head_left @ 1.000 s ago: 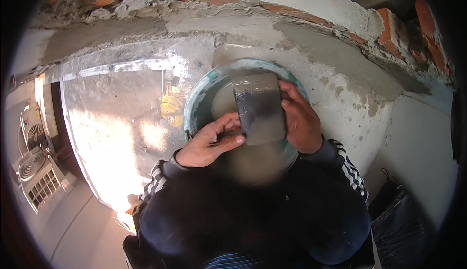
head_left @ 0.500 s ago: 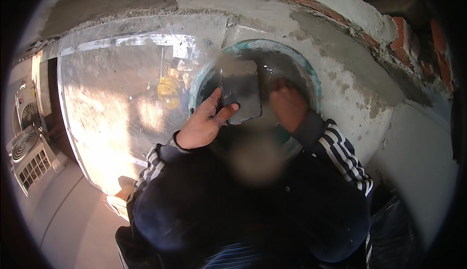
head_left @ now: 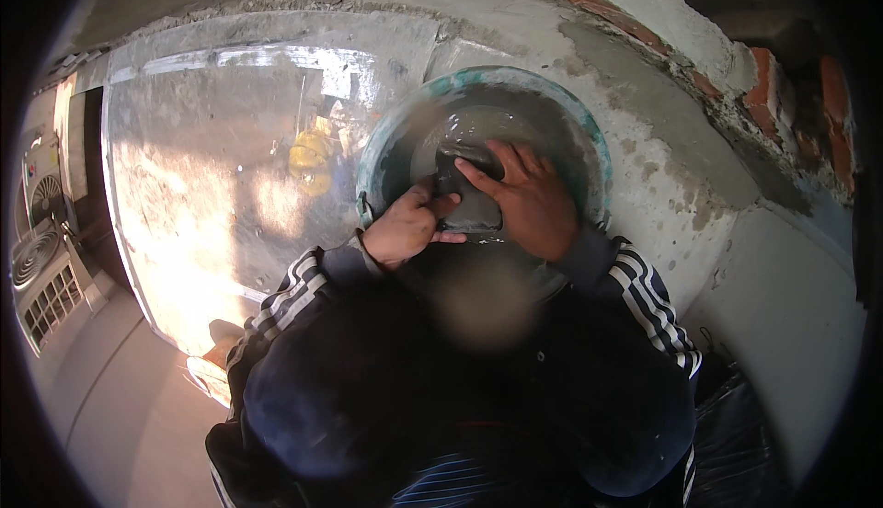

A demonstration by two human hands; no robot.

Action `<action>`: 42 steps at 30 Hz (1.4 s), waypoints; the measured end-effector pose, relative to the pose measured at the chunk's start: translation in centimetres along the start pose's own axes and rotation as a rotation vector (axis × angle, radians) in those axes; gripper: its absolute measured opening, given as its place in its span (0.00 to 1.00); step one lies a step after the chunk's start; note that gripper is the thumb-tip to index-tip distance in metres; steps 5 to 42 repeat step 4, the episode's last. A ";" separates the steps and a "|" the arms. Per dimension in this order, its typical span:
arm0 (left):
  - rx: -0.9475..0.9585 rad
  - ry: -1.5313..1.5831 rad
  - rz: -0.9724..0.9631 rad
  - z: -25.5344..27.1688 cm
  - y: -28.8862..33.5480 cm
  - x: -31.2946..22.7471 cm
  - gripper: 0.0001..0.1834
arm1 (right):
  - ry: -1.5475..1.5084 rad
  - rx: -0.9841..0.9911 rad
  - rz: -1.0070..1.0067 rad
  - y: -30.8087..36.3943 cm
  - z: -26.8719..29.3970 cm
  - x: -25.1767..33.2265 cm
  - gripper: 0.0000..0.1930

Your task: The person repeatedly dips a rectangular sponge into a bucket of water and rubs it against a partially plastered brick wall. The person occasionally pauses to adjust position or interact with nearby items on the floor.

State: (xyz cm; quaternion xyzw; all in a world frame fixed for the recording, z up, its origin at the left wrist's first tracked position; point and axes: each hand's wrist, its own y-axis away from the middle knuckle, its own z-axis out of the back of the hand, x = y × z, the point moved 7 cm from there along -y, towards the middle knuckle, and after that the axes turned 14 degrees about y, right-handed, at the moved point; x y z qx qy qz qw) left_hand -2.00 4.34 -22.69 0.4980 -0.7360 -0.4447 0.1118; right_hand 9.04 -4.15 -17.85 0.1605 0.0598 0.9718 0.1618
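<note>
Over the round, green-rimmed bucket (head_left: 600,154), I hold a dark flat rectangular slab with rounded corners (head_left: 475,210). It looks wet. My left hand (head_left: 405,226) is closed on its left edge, the thumb lying on the upper face and a finger showing at the near edge. Across its right and far part lies my right hand (head_left: 536,203), flat and with fingers spread, touching the surface. Rippled grey water (head_left: 487,122) shows in the bucket beyond the slab. The slab's underside is hidden.
Left of the bucket lies a large pale-edged board (head_left: 202,159), partly sunlit, with a round yellow thing (head_left: 311,163) on it. Rough cement and broken brick (head_left: 762,85) rise at the far right. Outdoor air-conditioner units (head_left: 46,260) stand at the far left.
The slab has come down lower over the water and looks more tilted. My right hand has moved from the water at the right onto the slab, its fingers now spread.
</note>
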 end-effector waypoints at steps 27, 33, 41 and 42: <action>0.005 -0.028 -0.024 0.0 0.3 0.1 0.27 | 0.084 -0.055 -0.015 -0.4 0.7 -0.2 0.35; 0.005 -0.028 -0.024 0.0 0.3 0.1 0.27 | 0.084 -0.055 -0.015 -0.4 0.7 -0.2 0.35; 0.005 -0.028 -0.024 0.0 0.3 0.1 0.27 | 0.084 -0.055 -0.015 -0.4 0.7 -0.2 0.35; 0.005 -0.028 -0.024 0.0 0.3 0.1 0.27 | 0.084 -0.055 -0.015 -0.4 0.7 -0.2 0.35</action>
